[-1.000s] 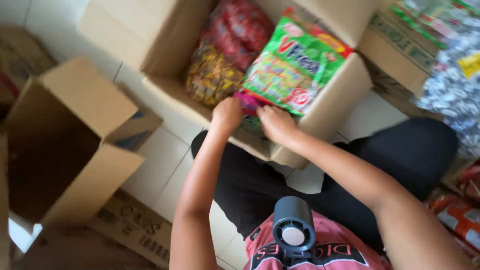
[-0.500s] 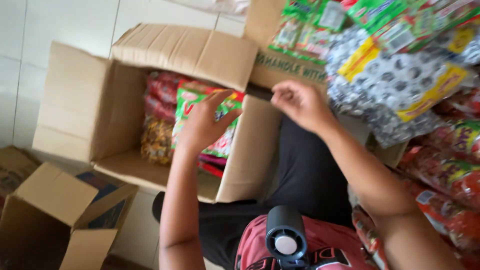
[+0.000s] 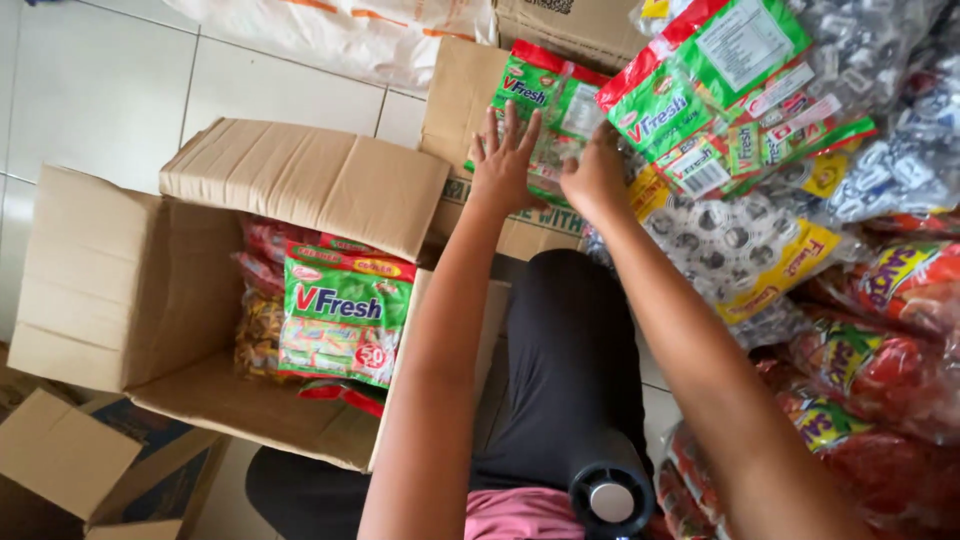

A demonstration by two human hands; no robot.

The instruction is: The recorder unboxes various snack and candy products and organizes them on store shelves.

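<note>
My left hand (image 3: 505,160) lies flat with spread fingers on a green and red candy bag (image 3: 555,110) that leans against a cardboard flap. My right hand (image 3: 595,175) grips the same bag at its right edge, fingers hidden behind it. To the left stands an open cardboard box (image 3: 110,290) holding a similar green candy bag (image 3: 345,315) upright beside red and orange packs (image 3: 262,300). My arms reach forward over my black-trousered legs.
A heap of candy bags fills the right side: green ones (image 3: 710,80), silvery ones (image 3: 730,250), red ones (image 3: 880,360). A smaller empty box (image 3: 90,470) sits at bottom left. A white sack (image 3: 340,35) lies on the tiled floor behind.
My view swung right. Both hands left the bag now standing in the box and moved up and right onto another green bag in the pile.
</note>
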